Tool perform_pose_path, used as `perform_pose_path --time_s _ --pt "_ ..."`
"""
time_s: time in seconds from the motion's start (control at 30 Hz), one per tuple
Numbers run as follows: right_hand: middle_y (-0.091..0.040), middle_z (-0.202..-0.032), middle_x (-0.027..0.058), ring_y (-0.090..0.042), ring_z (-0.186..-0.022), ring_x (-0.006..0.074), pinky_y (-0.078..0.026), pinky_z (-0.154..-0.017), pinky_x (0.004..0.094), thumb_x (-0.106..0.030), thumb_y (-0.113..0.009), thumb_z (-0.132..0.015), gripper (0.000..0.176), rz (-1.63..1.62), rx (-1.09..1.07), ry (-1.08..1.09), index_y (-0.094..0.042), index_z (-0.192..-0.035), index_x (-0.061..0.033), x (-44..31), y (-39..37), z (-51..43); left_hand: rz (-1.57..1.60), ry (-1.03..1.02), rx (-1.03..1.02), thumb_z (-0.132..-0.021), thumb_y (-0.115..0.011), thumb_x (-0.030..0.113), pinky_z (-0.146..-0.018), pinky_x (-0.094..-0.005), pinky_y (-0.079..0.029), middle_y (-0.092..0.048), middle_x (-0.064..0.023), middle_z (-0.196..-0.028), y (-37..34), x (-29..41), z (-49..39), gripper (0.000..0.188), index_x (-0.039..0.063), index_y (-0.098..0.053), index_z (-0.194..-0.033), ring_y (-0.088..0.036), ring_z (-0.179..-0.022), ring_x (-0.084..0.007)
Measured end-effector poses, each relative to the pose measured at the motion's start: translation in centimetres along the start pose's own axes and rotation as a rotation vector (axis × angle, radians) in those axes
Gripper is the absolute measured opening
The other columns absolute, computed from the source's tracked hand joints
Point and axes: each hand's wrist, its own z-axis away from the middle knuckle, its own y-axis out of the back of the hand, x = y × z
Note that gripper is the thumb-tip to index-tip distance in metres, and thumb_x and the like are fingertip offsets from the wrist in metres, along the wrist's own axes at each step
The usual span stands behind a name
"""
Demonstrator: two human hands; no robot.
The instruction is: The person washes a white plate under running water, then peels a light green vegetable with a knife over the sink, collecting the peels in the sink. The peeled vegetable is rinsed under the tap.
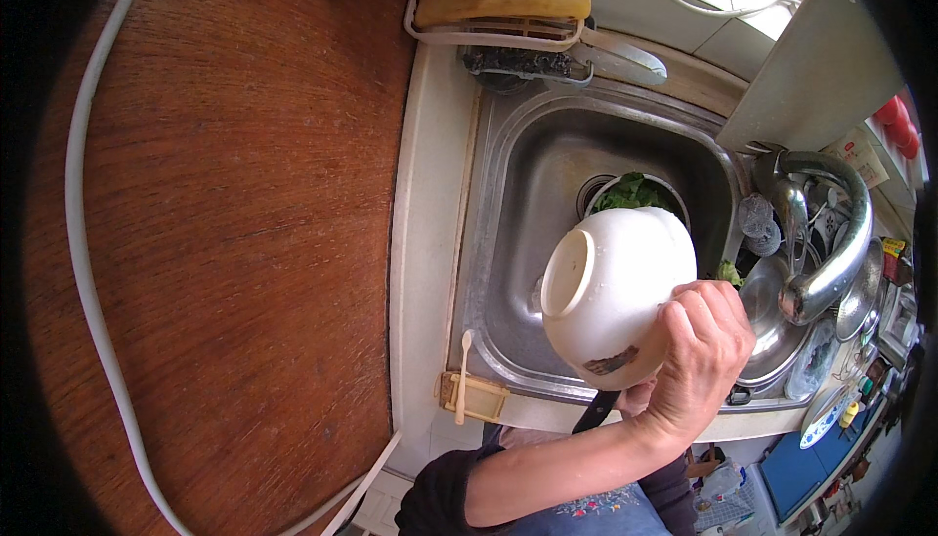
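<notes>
A white ceramic bowl [623,287] is tilted over the sink, its foot ring facing left and its mouth turned away from view. My left hand [707,338] grips the bowl's rim on the right, the forearm crossing in front of my body. Only a small part of my right hand [637,395] shows below the bowl; its hold is hidden. Behind the bowl, a round vessel with green leaves [632,193] stands in the stainless steel sink [542,147], beside the drain. A piece of pale green leaf [729,273] lies at the sink's right edge.
Right of the sink are a curved metal faucet [843,243], a metal basin [766,316] and stacked dishes. A soap dish [484,398] with a small wooden spoon [462,375] sits at the near left corner. Racks [498,37] stand behind; a brown wooden surface [242,228] extends left.
</notes>
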Motion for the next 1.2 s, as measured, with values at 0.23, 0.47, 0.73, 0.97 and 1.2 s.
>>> perform_pose_path --time_s 0.23,0.47,0.73,0.97,1.2 --pt "-0.045 -0.111 0.0077 -0.04 -0.106 0.0172 -0.028 -0.092 0.0288 -0.005 -0.051 -0.063 0.047 0.0 0.003 -0.057 -0.043 -0.108 0.001 0.8 -1.3 0.4 0.106 0.063 0.032 -0.066 -0.048 0.005 -0.049 -0.0218 -0.029 -0.04 -0.0016 -0.057 -0.5 -0.8 0.2 0.005 0.007 -0.046 -0.061 -0.036 -0.053 -0.0087" --pt "-0.036 -0.119 0.0134 -0.03 -0.113 0.022 -0.024 -0.095 0.0338 -0.003 -0.051 -0.06 0.034 0.137 -0.074 -0.006 -0.046 -0.093 -0.0012 -0.8 2.9 3.6 0.919 0.116 -0.008 -0.063 -0.06 0.007 -0.056 -0.0358 -0.042 -0.05 -0.0124 -0.064 -3.4 -4.2 5.2 0.018 -0.002 -0.047 -0.072 -0.052 -0.062 -0.0258" --pt "-0.032 -0.122 0.0295 -0.028 -0.118 0.0393 -0.038 -0.088 0.0481 -0.002 -0.046 -0.051 0.016 0.165 0.252 0.192 -0.043 -0.067 0.0013 -3.0 10.3 13.4 1.529 0.154 -0.257 -0.066 -0.059 0.008 -0.057 -0.038 -0.044 -0.054 -0.0174 -0.068 -9.8 2.3 10.1 0.018 -0.002 -0.047 -0.076 -0.055 -0.065 -0.0319" --pt "-0.05 -0.098 0.0257 -0.06 -0.07 0.0282 -0.053 -0.048 0.031 0.0 -0.046 -0.06 0.021 0.308 0.472 0.268 -0.041 -0.081 0.0008 -2.1 15.8 17.0 1.561 0.034 -0.382 -0.067 -0.056 0.009 -0.065 -0.04 -0.044 -0.054 -0.0211 -0.073 -12.1 8.3 13.4 0.021 -0.004 -0.045 -0.078 -0.054 -0.071 -0.034" --pt "-0.055 -0.079 0.0173 -0.046 -0.042 0.0119 -0.035 -0.035 0.0178 -0.022 -0.052 -0.079 0.023 0.336 0.367 0.22 -0.041 -0.085 -0.0027 -1.5 16.2 15.6 1.526 0.012 -0.385 -0.069 -0.058 0.014 -0.065 -0.0401 -0.044 -0.054 -0.0205 -0.075 -13.5 9.0 14.4 0.024 -0.004 -0.045 -0.08 -0.054 -0.072 -0.0341"
